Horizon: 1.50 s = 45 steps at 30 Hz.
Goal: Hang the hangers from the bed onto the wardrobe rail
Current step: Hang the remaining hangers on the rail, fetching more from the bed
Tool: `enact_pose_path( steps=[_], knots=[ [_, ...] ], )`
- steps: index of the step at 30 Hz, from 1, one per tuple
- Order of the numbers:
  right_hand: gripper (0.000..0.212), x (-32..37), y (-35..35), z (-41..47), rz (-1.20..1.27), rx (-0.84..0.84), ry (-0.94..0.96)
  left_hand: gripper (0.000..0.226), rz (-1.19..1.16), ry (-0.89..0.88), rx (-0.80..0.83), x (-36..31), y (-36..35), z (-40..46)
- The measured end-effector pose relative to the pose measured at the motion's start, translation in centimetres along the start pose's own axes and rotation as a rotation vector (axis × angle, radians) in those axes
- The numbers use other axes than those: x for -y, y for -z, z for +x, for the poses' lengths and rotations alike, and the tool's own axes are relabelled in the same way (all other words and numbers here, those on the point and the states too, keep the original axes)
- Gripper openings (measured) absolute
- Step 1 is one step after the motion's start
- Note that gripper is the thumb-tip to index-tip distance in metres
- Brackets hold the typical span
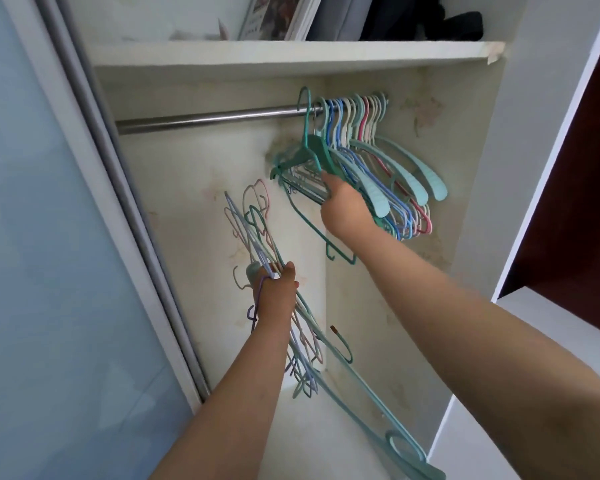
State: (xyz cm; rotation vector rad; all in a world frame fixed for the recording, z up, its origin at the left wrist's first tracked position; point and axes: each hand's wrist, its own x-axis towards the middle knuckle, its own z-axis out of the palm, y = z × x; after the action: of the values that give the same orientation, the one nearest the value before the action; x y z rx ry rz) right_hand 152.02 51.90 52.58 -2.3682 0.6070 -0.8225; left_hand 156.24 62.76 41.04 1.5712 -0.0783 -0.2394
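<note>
Gripping bundle of thin pastel plastic hangers [257, 237], left hand [276, 289]; right hand [343, 206] holds teal plastic hanger [314, 150] hooked on steel wardrobe rail [205, 120] above.

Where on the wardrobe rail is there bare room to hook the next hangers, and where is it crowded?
The rail is bare from its left end to the teal hanger that the right hand holds. Right of that, the hung hangers pack the rail to the side wall. The left hand grips the remaining bundle below the bare stretch.

Two bare forearms, no sleeves, bare left hand [276, 292], bare right hand [343, 206]
</note>
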Motion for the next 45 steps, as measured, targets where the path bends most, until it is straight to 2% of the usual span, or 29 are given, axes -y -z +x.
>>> enact_pose_path(
  steps=[4,9,15,17,20,21,22,23,25,26,27,28,30,31,32,35,37,39,40,42,43,45],
  knots=[
    [0.056,1.8,0.6,4.0,-0.113,0.085,0.035,0.014,-0.068,-0.022,-0.014,-0.9,0.0,0.7],
    [0.052,0.1,-0.2,5.1,-0.191,0.168,0.025,0.024,-0.109,-0.025,-0.019,-1.4,0.7,0.5],
    [0.048,-3.9,-0.4,5.5,-0.223,0.077,-0.081,0.008,-0.234,-0.03,0.01,-1.2,1.2,-1.0],
    [0.054,-4.6,-0.2,3.7,-0.292,0.005,-0.01,0.01,-0.249,-0.031,0.016,-1.0,1.4,-1.5],
    [0.052,-6.2,-0.3,-0.7,-0.336,-0.379,0.387,0.006,-0.32,-0.029,0.02,-0.6,1.4,-2.3],
    [0.045,-6.9,-0.7,-2.2,-0.288,-0.4,0.481,0.005,-0.345,-0.027,0.019,-0.4,1.4,-2.6],
    [0.037,-7.7,-1.1,-3.7,-0.206,-0.265,0.474,0.004,-0.36,-0.025,0.02,-0.2,1.4,-2.8],
    [0.041,-8.3,-1.5,-5.1,-0.119,-0.023,0.349,0.005,-0.374,-0.022,0.026,0.1,1.3,-3.0],
    [0.082,-8.9,-1.8,-7.9,-0.038,0.554,0.016,0.011,-0.398,-0.009,0.041,0.8,1.1,-3.5],
    [0.094,-9.0,-1.7,-9.1,0.005,0.78,-0.085,0.012,-0.41,-0.001,0.048,1.2,1.0,-3.7],
    [0.09,-9.0,-1.4,-10.2,0.066,0.935,-0.122,0.013,-0.427,0.008,0.054,1.5,0.9,-4.0],
    [0.075,-9.5,-1.4,-11.0,0.125,1.009,-0.106,0.011,-0.448,0.016,0.062,1.8,0.8,-4.2],
    [0.044,-10.6,-1.4,-12.1,0.195,0.976,-0.054,0.007,-0.496,0.029,0.078,2.4,0.8,-4.5],
    [0.039,-11.4,-1.5,-12.4,0.233,0.94,-0.051,0.006,-0.528,0.036,0.087,2.6,0.8,-4.6],
    [0.039,-12.2,-1.7,-12.5,0.307,0.903,-0.087,0.007,-0.569,0.042,0.102,2.8,0.8,-4.7],
    [0.037,-15.6,-3.0,-12.6,0.457,0.741,-0.37,0.017,-0.707,0.062,0.164,3.1,1.2,-5.4],
    [0.024,-18.3,-3.8,-12.6,0.25,0.667,-0.406,0.028,-0.769,0.065,0.168,3.0,1.4,-6.1],
    [0.022,-20.6,-4.5,-12.8,0.033,0.689,-0.36,0.025,-0.806,0.056,0.167,2.8,1.6,-6.9],
    [0.025,-21.3,-4.6,-13.1,0.025,0.733,-0.386,0.023,-0.815,0.052,0.165,2.7,1.7,-7.4],
    [0.023,-22.0,-4.6,-13.9,0.097,0.809,-0.48,0.035,-0.808,0.041,0.166,2.8,1.9,-8.0],
    [0.021,-22.3,-4.8,-14.2,0.103,0.806,-0.483,0.039,-0.798,0.04,0.169,3.0,2.0,-8.2],
    [0.035,-23.5,-5.7,-14.8,-0.028,0.693,-0.355,0.027,-0.794,0.033,0.181,3.2,2.1,-8.6]
  ],
)
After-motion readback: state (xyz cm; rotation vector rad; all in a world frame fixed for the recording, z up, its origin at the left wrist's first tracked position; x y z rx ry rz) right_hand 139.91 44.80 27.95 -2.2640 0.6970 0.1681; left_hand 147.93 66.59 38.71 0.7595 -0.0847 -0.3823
